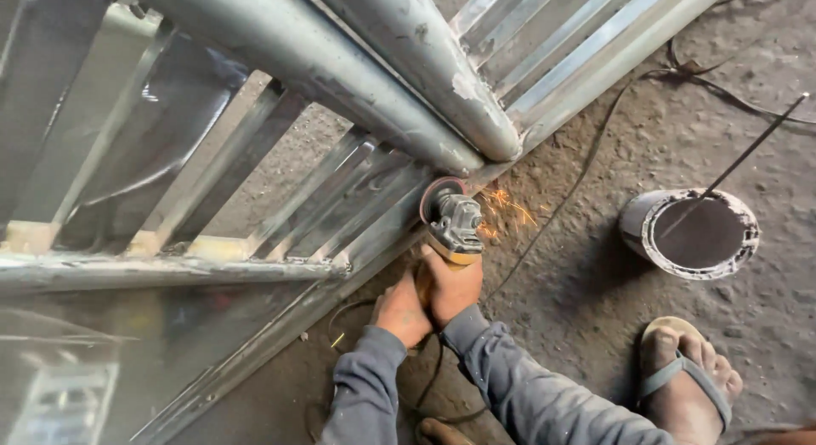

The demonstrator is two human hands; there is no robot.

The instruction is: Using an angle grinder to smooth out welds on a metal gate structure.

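An angle grinder (453, 226) with a grey head and a round disc presses against the lower edge of a large metal gate frame (255, 198) lying over the floor. Orange sparks (508, 211) fly to the right of the disc. My right hand (450, 283) wraps the grinder's body just behind the head. My left hand (399, 311) grips the rear of the handle beside it. Both arms wear grey sleeves. Two thick grey pipes (374, 79) of the frame meet right above the disc.
A round metal can (693, 232) with a thin rod (752, 147) leaning in it stands on the dirt floor at right. My foot in a sandal (684, 377) rests below the can. A black cable (586, 164) runs across the floor toward the grinder.
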